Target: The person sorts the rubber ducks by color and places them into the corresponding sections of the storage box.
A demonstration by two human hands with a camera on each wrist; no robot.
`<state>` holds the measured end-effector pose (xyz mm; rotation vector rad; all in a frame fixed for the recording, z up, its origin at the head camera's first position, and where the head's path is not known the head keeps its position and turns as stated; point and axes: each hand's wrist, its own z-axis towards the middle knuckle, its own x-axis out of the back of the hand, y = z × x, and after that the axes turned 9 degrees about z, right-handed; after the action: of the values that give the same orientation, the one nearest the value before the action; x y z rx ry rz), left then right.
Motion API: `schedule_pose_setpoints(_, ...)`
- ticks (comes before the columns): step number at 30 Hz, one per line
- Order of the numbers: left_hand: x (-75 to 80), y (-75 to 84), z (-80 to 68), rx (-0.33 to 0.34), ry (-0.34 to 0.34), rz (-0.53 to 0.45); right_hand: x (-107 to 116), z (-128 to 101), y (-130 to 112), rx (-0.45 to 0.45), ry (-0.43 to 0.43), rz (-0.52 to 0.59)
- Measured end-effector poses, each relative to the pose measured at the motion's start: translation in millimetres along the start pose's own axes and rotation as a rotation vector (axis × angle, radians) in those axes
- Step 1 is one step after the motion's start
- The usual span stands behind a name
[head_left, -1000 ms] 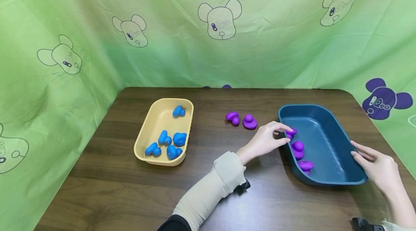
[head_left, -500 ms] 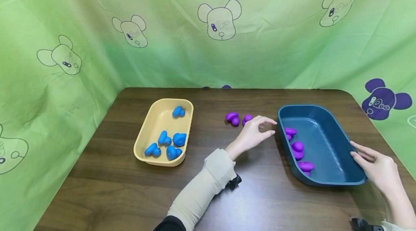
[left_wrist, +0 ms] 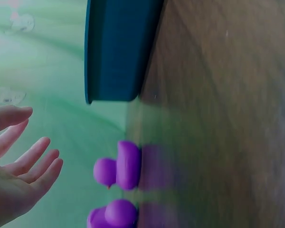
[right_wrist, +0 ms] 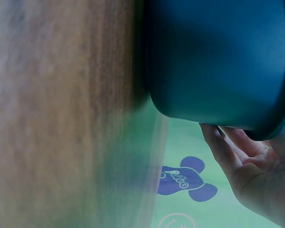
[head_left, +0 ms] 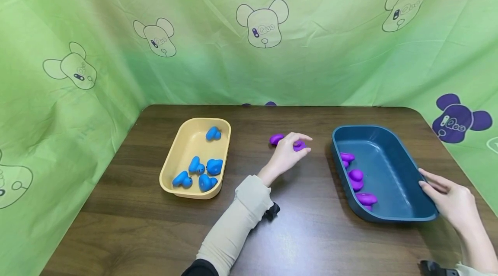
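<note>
My left hand (head_left: pixel 285 153), thumb and fingers spread apart, hovers by two purple toy ducks. The right purple duck (head_left: pixel 299 145) shows between fingertips and thumb; the left purple duck (head_left: pixel 276 139) is partly covered by the hand. In the left wrist view the hand (left_wrist: pixel 23 171) holds nothing, and a purple duck (left_wrist: pixel 127 166) stands on the table beside the other. My right hand (head_left: pixel 453 200) grips the right rim of a deep blue basin (head_left: pixel 383 217), fingers (right_wrist: pixel 216 142) against its outer wall. Several purple ducks (head_left: pixel 355 175) lie along the basin's left inner wall.
A beige tray (head_left: pixel 175 146) on the left holds several blue toy ducks (head_left: pixel 208 182). All stands on a dark wooden table (head_left: pixel 136 220). Behind it hangs a green printed curtain (head_left: pixel 202 68).
My left hand let go of a purple duck at the basin's left wall, then moved left to the two ducks on the table. My right hand stays at the basin rim.
</note>
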<state>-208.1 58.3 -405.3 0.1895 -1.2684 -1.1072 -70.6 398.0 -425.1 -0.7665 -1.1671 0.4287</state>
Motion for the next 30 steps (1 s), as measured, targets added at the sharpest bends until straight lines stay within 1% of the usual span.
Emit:
schedule_pose_setpoints(3, 5.5, -5.3, 0.4, 0.025, 0.02, -0.021, 0.0, 0.5, 0.8, -0.002, 0.001, -0.006)
schedule_pose_setpoints(6, 9.9, -10.5, 0.4, 0.031, 0.043, -0.019, 0.0, 0.6, 1.7, -0.002, 0.001, -0.008)
schedule_pose_setpoints(9, 12.9, -15.3, 0.0, 0.028, 0.065, 0.001, 0.0, 0.8, 2.4, 0.002, 0.0, -0.005)
schedule_pose_setpoints(12, 14.3, -20.0, -0.3, 0.031, 0.073, 0.025, 0.1, 0.9, 2.6, 0.003, -0.002, -0.002)
schedule_pose_setpoints(20, 16.8, -31.4, 0.8, 0.071, 0.049, 0.068, -0.1, 1.1, 1.2, -0.003, -0.006, -0.012)
schedule_pose_setpoints(25, 21.8, -32.7, 2.0, 0.129, 0.021, 0.121, 0.2, 1.3, 0.6, 0.0, -0.006, -0.018)
schedule_pose_setpoints(30, 22.7, -34.3, 1.7, 0.155, -0.003, 0.149, -0.4, 1.7, 1.2, -0.005, -0.01, -0.016)
